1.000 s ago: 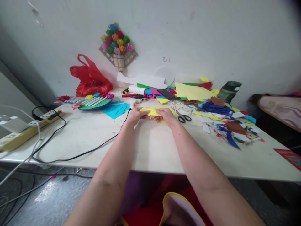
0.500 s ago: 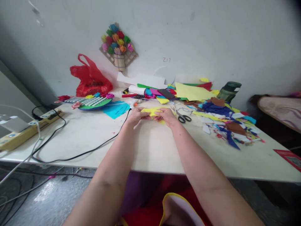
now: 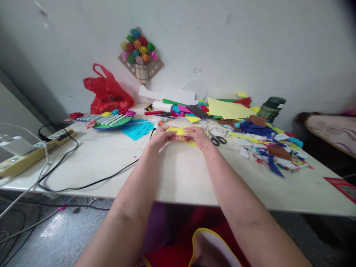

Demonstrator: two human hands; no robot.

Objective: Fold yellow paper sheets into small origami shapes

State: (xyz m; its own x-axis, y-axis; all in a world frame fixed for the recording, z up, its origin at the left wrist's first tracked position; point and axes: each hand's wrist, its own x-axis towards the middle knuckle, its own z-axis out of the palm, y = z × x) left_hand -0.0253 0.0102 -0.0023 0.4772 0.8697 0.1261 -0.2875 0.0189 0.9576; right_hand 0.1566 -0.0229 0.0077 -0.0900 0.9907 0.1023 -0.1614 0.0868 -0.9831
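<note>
A small piece of yellow crepe paper is stretched between my two hands, just above the table. My left hand pinches its left end, and my right hand pinches its right end. Fingers cover parts of the paper, so its full outline is hidden. More yellow paper shows below the fingers, close to the table. Black-handled scissors lie just right of my right hand. Beyond my left hand is a glue gun with an orange tip, partly hidden, its black cord running left.
Paper scraps are heaped at the right, by a green bottle. Coloured sheets lie along the wall. At the left are a red plastic bag, a green board with paper flowers, blue paper and a power strip.
My fingers have shifted slightly on the yellow crepe paper, and more of its middle shows between them. Both hands stay in about the same place.
</note>
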